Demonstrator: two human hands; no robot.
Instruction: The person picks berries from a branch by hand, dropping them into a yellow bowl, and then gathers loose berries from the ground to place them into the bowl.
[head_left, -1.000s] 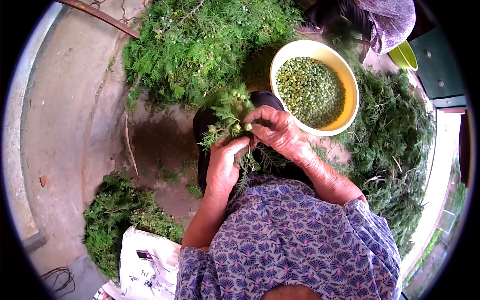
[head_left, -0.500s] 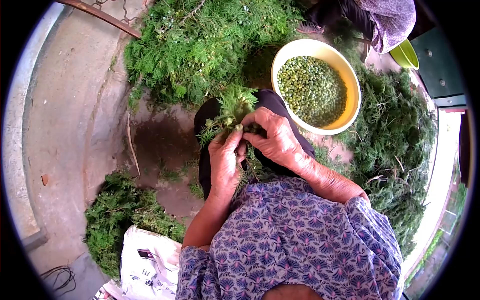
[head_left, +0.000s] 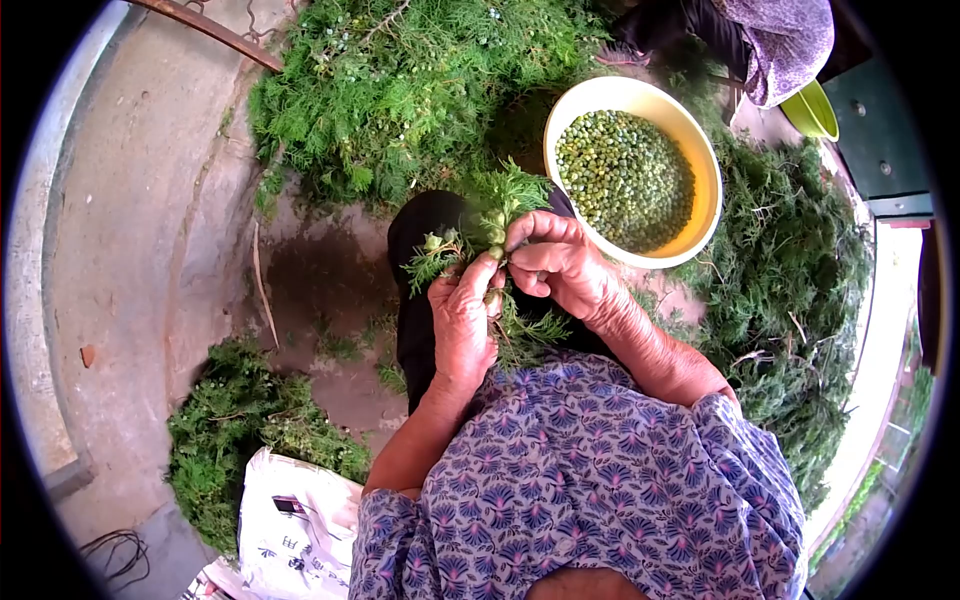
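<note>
Left hand (head_left: 462, 330), right hand (head_left: 565, 265), each grip pinching one leafy sprig (head_left: 492, 222), berry bowl (head_left: 702, 195) just beyond, greenery (head_left: 400, 90) heaped all round

Stem of the sprig (head_left: 492, 210) vanishes inside the left hand (head_left: 462, 325). Upper right, a sleeve (head_left: 785, 45) runs off the edge, covering half the green bowl (head_left: 815, 112). Lower left, bag (head_left: 300, 535) print unreadable.
</note>
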